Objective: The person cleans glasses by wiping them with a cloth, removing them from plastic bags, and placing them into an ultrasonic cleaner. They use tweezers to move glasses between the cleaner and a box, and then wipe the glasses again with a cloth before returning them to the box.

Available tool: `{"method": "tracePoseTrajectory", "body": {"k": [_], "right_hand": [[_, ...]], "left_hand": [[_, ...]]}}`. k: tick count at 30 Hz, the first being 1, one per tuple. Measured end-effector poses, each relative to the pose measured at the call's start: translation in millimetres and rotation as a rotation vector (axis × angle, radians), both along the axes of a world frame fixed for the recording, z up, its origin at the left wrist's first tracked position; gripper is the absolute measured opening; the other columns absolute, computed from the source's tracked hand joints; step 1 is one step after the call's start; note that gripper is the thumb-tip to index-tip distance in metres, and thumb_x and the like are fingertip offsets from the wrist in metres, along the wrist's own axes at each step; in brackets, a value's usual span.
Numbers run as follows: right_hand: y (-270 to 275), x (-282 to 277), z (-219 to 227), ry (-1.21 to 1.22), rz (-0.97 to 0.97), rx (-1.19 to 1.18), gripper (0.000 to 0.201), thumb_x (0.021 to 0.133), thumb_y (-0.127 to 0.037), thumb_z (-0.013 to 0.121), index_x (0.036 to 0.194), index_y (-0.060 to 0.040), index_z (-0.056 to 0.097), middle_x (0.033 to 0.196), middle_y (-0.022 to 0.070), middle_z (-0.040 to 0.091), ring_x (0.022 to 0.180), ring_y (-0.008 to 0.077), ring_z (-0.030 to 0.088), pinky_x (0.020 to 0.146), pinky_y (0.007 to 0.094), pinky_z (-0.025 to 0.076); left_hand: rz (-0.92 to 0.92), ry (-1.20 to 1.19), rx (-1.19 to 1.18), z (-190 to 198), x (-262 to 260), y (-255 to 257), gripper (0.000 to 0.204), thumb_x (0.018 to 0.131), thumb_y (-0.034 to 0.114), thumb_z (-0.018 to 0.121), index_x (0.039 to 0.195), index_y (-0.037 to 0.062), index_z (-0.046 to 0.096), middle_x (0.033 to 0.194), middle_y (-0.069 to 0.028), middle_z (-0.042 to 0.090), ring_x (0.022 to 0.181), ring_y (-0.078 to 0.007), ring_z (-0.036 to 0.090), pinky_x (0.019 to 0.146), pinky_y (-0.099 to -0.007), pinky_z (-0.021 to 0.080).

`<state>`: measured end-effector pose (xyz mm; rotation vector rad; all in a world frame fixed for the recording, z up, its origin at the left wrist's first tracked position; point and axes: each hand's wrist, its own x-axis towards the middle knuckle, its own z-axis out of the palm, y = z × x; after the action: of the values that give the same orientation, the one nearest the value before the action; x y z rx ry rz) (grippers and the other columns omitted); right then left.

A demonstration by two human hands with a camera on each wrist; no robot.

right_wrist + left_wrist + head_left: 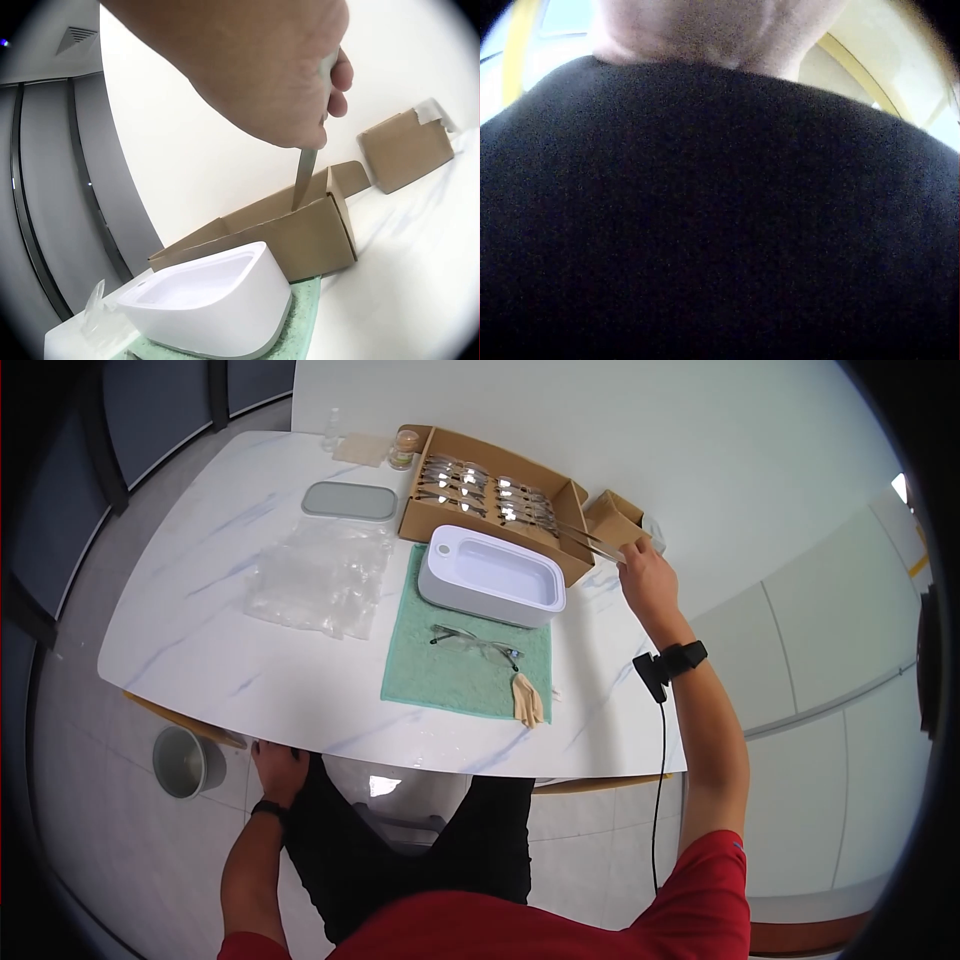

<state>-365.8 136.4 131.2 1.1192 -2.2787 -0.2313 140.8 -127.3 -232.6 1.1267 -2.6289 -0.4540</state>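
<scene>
My right hand grips long metal tweezers by their near end, over the right end of a cardboard box. Their tips point down into the box among rows of eyeglasses. In the right wrist view the tweezers pass behind the box's front wall, which hides the tips. My left hand rests on my thigh below the table edge, holding nothing visible. A white ultrasonic cleaner, its basin uncovered, stands in front of the box. Clear-framed eyeglasses lie on a green towel.
Beige finger cots lie at the towel's front right. Left of it are a clear plastic bag and a grey lid. A small jar stands behind. A smaller cardboard box sits at right. A cable hangs from my right wrist.
</scene>
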Motion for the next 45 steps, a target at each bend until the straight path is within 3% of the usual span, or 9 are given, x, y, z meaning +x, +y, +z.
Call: {"method": "tracePoseTrajectory", "body": {"k": [2, 12, 15, 18, 22, 27, 30, 35, 45], "right_hand": [[-1, 5, 2, 0.017, 0.021, -0.018, 0.011, 0.086, -0.011, 0.068, 0.089, -0.0039, 0.061, 0.096, 0.0123, 0.06, 0.092, 0.0334, 0.065, 0.071, 0.0434, 0.056], [-11, -6, -2, 0.122, 0.091, 0.085, 0.008, 0.081, -0.002, 0.062, 0.088, -0.0031, 0.059, 0.095, 0.013, 0.058, 0.089, 0.0303, 0.065, 0.068, 0.0403, 0.057], [-8, -4, 1, 0.056, 0.063, 0.091, 0.006, 0.087, -0.006, 0.062, 0.091, -0.0029, 0.059, 0.096, 0.0112, 0.058, 0.086, 0.0314, 0.066, 0.066, 0.0434, 0.055], [1, -3, 6, 0.036, 0.128, -0.029, 0.007, 0.08, -0.001, 0.06, 0.087, -0.0024, 0.057, 0.093, 0.0124, 0.056, 0.076, 0.0328, 0.065, 0.064, 0.0431, 0.055], [19, 5, 19, -0.012, 0.083, -0.1, 0.01, 0.084, -0.002, 0.063, 0.095, -0.0035, 0.061, 0.097, 0.0116, 0.06, 0.075, 0.0356, 0.065, 0.065, 0.0435, 0.054], [43, 34, 37, -0.135, 0.118, -0.307, 0.021, 0.085, 0.001, 0.069, 0.106, -0.0048, 0.066, 0.107, 0.0109, 0.065, 0.08, 0.0375, 0.067, 0.069, 0.0432, 0.056], [52, 77, 55, -0.219, 0.108, -0.376, 0.026, 0.083, 0.005, 0.071, 0.108, -0.0034, 0.067, 0.102, 0.0096, 0.064, 0.076, 0.0307, 0.067, 0.065, 0.0374, 0.055], [56, 118, 55, -0.211, 0.186, -0.196, 0.025, 0.082, 0.005, 0.073, 0.105, -0.0025, 0.068, 0.1, 0.0084, 0.064, 0.073, 0.0264, 0.066, 0.061, 0.0354, 0.054], [56, 114, 43, -0.268, 0.241, -0.051, 0.029, 0.08, 0.003, 0.076, 0.107, -0.0028, 0.067, 0.103, 0.0091, 0.063, 0.079, 0.0261, 0.067, 0.063, 0.035, 0.054]], "left_hand": [[-0.01, 0.027, 0.022, 1, 1, -1, 0.045, 0.083, 0.027, 0.071, 0.121, 0.005, 0.065, 0.124, -0.0179, 0.062, 0.122, -0.0397, 0.05, 0.104, -0.0589, 0.036], [-0.042, 0.072, -0.009, 1, 0, -1, 0.044, 0.081, 0.027, 0.073, 0.121, 0.0082, 0.067, 0.124, -0.0156, 0.063, 0.122, -0.0393, 0.05, 0.103, -0.0585, 0.035], [-0.058, 0.024, -0.039, -5, -1, -2, 0.046, 0.084, 0.032, 0.07, 0.124, 0.0101, 0.066, 0.127, -0.0147, 0.063, 0.125, -0.0388, 0.051, 0.102, -0.0587, 0.036], [-0.052, -0.024, -0.02, -3, -8, -4, 0.048, 0.088, 0.038, 0.066, 0.128, 0.0107, 0.064, 0.129, -0.0142, 0.063, 0.124, -0.0385, 0.052, 0.102, -0.0573, 0.037], [-0.039, 0.012, 0.089, -5, -11, -10, 0.05, 0.092, 0.043, 0.061, 0.131, 0.0107, 0.062, 0.128, -0.0137, 0.064, 0.122, -0.0371, 0.056, 0.101, -0.0532, 0.039], [-0.04, -0.005, 0.236, -43, 6, -16, 0.049, 0.092, 0.042, 0.061, 0.129, 0.0107, 0.063, 0.128, -0.0134, 0.064, 0.12, -0.0357, 0.057, 0.1, -0.0506, 0.041], [-0.057, -0.043, 0.221, -49, 7, -16, 0.048, 0.092, 0.042, 0.061, 0.128, 0.0107, 0.063, 0.127, -0.0133, 0.065, 0.12, -0.0357, 0.057, 0.099, -0.0506, 0.042], [-0.071, -0.071, 0.197, -52, 6, -15, 0.048, 0.091, 0.042, 0.061, 0.128, 0.0107, 0.063, 0.127, -0.013, 0.065, 0.12, -0.0356, 0.057, 0.099, -0.0506, 0.042], [-0.083, -0.093, 0.122, -48, 7, -13, 0.048, 0.091, 0.043, 0.062, 0.127, 0.0107, 0.063, 0.126, -0.0125, 0.065, 0.119, -0.0355, 0.058, 0.098, -0.0507, 0.042]]}}
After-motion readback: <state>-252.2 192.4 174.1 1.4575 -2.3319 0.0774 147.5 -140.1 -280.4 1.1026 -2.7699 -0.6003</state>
